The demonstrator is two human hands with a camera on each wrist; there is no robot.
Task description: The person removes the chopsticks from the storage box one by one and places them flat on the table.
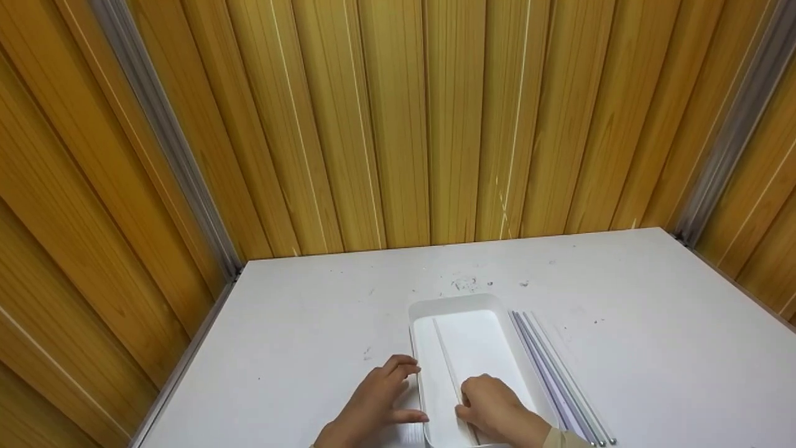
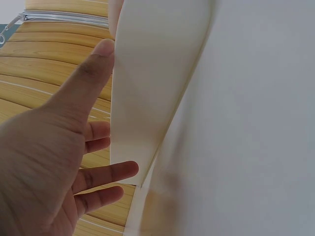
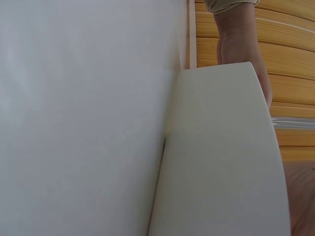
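A long white tray (image 1: 457,303) lies on the table in front of me. My left hand (image 1: 376,398) is at its left side, thumb and fingers spread along the rim. In the left wrist view the thumb and fingertips of that hand (image 2: 44,142) meet the edge of the tray's pale wall (image 2: 152,73). Inside the tray, my right hand (image 1: 497,407) has its fingers curled and pinches a thin whitish rod (image 1: 444,351), which lies lengthwise and slanted. The tray wall (image 3: 221,147) fills much of the right wrist view, hiding the rod there.
Several thin rods (image 1: 556,376), purple, greenish and pale, with small round silvery ends, lie side by side along the tray's right side. Dark scuffs (image 1: 465,284) mark the white table (image 1: 311,311). Wood-patterned walls (image 1: 398,124) rise behind it and at both sides.
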